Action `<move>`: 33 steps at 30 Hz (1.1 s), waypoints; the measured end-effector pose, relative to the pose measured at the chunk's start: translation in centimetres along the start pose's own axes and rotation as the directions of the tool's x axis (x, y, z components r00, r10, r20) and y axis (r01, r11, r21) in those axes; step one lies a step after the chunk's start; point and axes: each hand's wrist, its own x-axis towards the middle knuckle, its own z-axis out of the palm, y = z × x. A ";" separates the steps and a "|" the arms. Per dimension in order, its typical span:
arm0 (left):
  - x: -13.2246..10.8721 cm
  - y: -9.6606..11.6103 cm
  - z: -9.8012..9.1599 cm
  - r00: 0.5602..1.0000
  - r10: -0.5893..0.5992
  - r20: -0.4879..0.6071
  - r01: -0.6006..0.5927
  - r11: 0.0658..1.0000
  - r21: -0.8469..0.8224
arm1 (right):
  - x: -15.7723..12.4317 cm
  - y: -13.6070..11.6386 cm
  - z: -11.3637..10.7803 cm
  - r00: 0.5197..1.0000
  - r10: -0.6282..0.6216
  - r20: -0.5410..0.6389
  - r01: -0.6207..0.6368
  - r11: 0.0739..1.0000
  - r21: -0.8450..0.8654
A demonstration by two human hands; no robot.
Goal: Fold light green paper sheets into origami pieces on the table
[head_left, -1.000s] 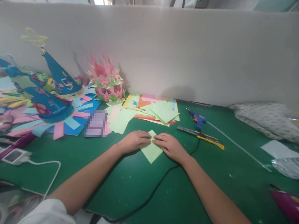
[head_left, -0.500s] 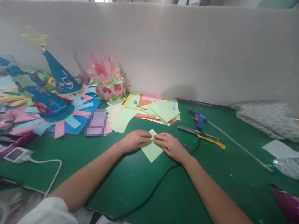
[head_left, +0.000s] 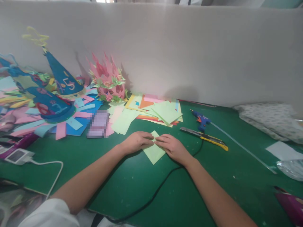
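Note:
A light green square of paper lies on the green table in front of me, turned so that one corner points at me. My left hand is on its left side and my right hand on its right side. The fingers of both hands are held together, bent a little, with their tips close to each other over the upper middle of the sheet. Both hands hold the paper against the table. My thumbs and the paper's side corners are hidden under the hands.
Stacked coloured paper lies behind my hands. To the right are a yellow utility knife and a blue glue gun, its black cord crossing the table. Left stand a pink paper crown, blue cone hats and a pixelated object.

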 end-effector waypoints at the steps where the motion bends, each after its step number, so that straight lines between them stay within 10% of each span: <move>1: 0.0 0.0 0.0 1.000 -0.007 0.001 0.007 1.000 -0.004 | 0.0 0.0 0.0 1.000 -0.001 -0.009 0.001 1.000 0.003; 33: 1.4 1.7 -0.7 0.989 -0.130 0.073 0.128 0.991 0.030 | 0.0 0.0 -0.1 0.999 -0.006 -0.033 0.006 1.000 -0.005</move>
